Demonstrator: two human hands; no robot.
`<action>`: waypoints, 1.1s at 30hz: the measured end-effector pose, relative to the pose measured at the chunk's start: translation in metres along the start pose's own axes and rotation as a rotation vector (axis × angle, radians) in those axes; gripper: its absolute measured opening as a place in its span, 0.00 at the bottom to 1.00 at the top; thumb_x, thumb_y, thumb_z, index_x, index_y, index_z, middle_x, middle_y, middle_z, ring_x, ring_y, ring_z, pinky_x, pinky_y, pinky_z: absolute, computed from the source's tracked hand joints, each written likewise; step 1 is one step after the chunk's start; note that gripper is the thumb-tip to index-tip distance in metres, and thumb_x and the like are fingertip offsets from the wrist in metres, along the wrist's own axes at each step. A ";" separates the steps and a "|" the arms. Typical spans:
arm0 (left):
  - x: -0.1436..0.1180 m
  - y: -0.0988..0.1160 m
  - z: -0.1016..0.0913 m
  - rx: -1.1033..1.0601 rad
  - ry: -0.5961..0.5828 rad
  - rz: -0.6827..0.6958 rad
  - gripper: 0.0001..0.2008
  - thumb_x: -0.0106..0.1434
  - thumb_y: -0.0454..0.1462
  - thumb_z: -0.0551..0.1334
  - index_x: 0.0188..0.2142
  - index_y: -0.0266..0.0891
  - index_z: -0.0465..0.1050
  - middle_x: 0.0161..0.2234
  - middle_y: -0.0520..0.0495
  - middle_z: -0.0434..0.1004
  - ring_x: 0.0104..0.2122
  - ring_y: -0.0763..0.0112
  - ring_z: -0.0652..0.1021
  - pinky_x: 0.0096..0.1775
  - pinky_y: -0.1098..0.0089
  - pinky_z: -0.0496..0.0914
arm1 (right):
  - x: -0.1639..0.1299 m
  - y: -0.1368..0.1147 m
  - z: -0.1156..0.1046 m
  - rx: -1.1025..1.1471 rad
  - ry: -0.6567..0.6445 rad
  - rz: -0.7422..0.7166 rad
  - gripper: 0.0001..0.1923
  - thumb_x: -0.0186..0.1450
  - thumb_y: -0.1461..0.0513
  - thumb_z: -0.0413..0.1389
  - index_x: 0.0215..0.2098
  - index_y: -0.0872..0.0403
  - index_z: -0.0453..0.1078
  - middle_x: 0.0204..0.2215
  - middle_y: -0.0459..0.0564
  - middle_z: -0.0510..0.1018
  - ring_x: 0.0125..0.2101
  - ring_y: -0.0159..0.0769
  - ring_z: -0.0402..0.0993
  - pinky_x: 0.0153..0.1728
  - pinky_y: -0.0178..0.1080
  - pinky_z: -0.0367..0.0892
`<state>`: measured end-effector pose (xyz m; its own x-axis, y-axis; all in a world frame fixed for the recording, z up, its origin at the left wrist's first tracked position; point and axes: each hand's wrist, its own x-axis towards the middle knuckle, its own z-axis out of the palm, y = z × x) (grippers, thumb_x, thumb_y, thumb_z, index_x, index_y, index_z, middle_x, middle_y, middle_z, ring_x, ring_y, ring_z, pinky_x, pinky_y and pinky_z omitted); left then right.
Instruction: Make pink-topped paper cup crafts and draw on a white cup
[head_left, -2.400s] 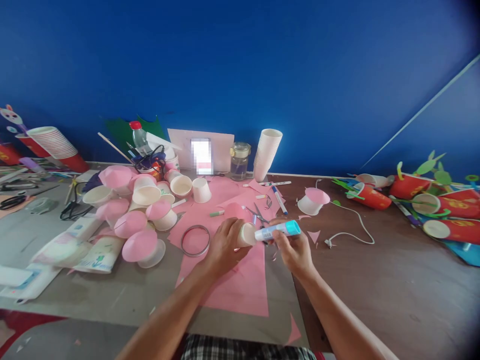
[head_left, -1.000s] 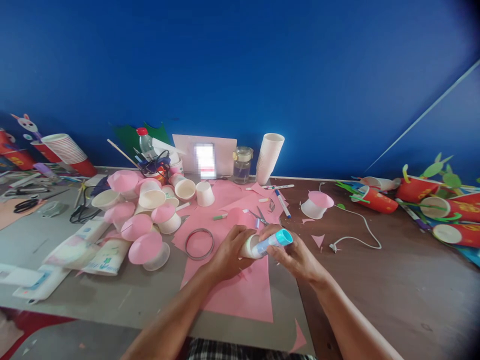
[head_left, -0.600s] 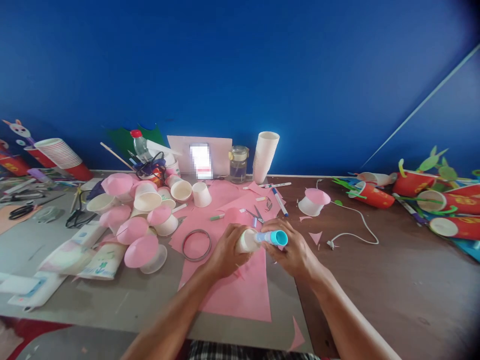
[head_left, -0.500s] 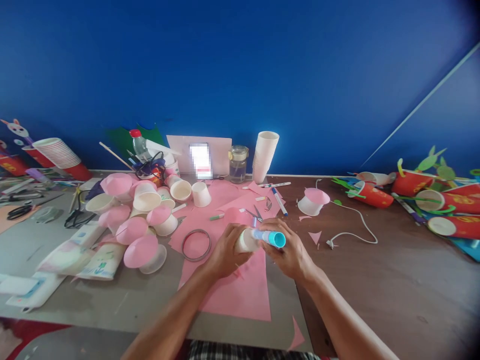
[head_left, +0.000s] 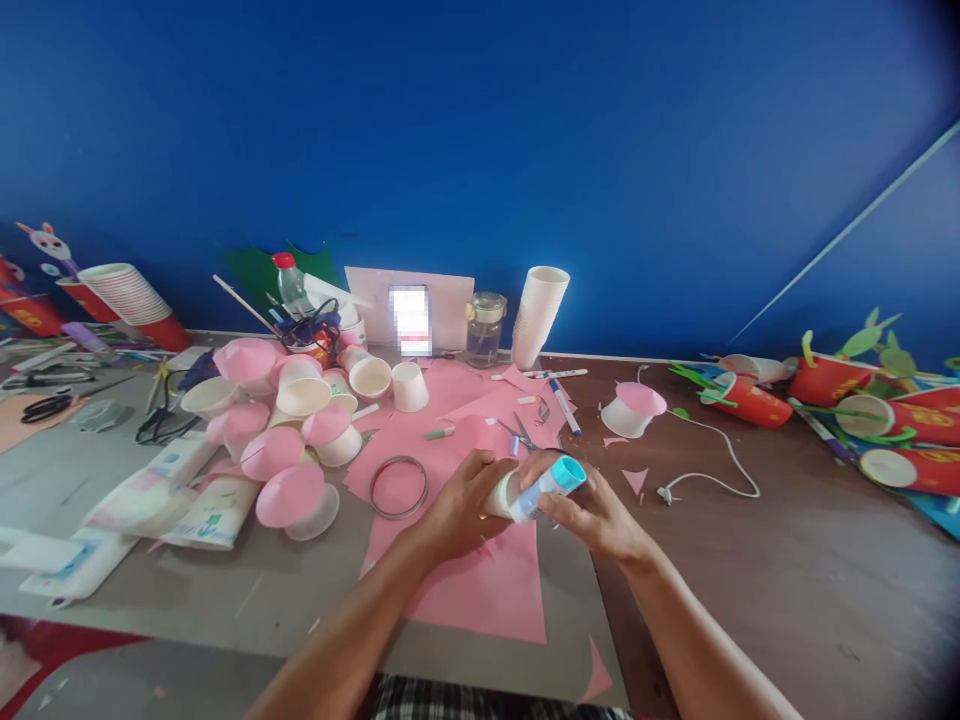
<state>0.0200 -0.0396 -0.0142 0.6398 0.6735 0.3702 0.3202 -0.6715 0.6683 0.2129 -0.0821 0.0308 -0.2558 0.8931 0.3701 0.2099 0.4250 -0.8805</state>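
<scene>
Left hand (head_left: 459, 508) fingers wrapped round paper cup (head_left: 501, 494); right hand (head_left: 596, 515) fingers clasping glue stick (head_left: 546, 487) (tilted, against cup).

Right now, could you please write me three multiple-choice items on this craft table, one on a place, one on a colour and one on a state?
1. Where is the tall stack of white cups?
A. at the back by the blue wall
B. on the floor
C. in the left hand

2. What colour is the cap end of the glue stick?
A. red
B. light blue
C. black

3. What does the left hand do?
A. lies flat on the table
B. holds a small white cup
C. holds scissors

Answers: 1 A, the stack stands beside the glass jar at the wall. 2 B, the end in the right hand is light blue. 3 B, its fingers wrap the cup.
</scene>
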 end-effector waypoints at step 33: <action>-0.001 -0.011 -0.001 0.271 0.334 0.091 0.23 0.58 0.32 0.59 0.53 0.36 0.60 0.48 0.35 0.68 0.50 0.54 0.70 0.50 0.54 0.68 | -0.001 0.030 0.002 0.138 0.345 0.289 0.14 0.63 0.52 0.55 0.30 0.55 0.70 0.19 0.44 0.71 0.19 0.31 0.66 0.21 0.34 0.64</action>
<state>0.0158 -0.0328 -0.0212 0.4273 0.6411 0.6375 0.4735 -0.7593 0.4463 0.2177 -0.0708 0.0033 0.1277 0.9788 0.1600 0.0925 0.1489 -0.9845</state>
